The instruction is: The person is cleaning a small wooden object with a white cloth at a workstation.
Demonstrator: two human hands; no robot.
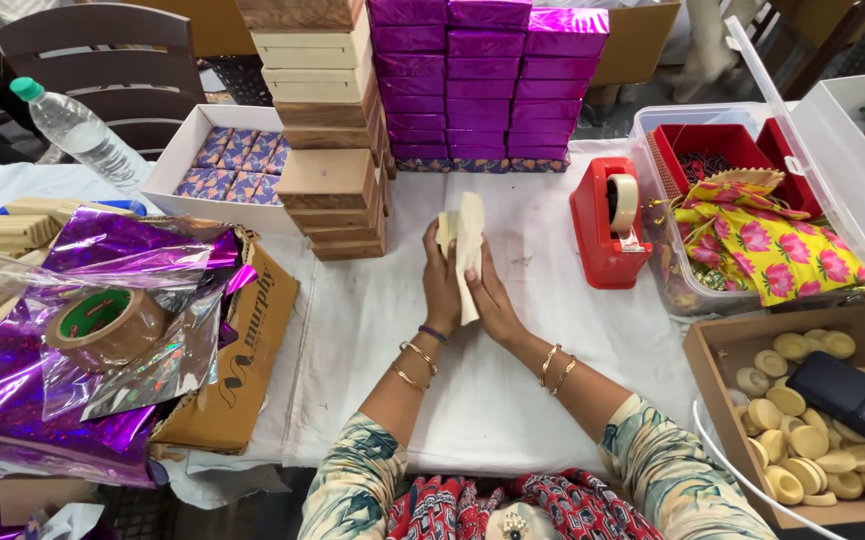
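Both my hands meet over the white tablecloth (pixel 373 330) and hold a pale cream flat box piece (pixel 469 240) upright between them. My left hand (pixel 441 285) presses its left side, and my right hand (pixel 493 300) presses its right side. Bangles ring both wrists. A stack of wooden boxes (pixel 328 120) stands just behind and left of the hands. Stacked purple foil-wrapped boxes (pixel 488 80) stand behind it.
A red tape dispenser (pixel 608 220) sits right of my hands. A clear bin (pixel 753 215) holds floral cloth. A cardboard box with round pale pieces (pixel 803 430) and a dark device sits at right. Purple foil sheets (pixel 73 340), brown tape roll (pixel 103 325), water bottle (pixel 78 130) lie left.
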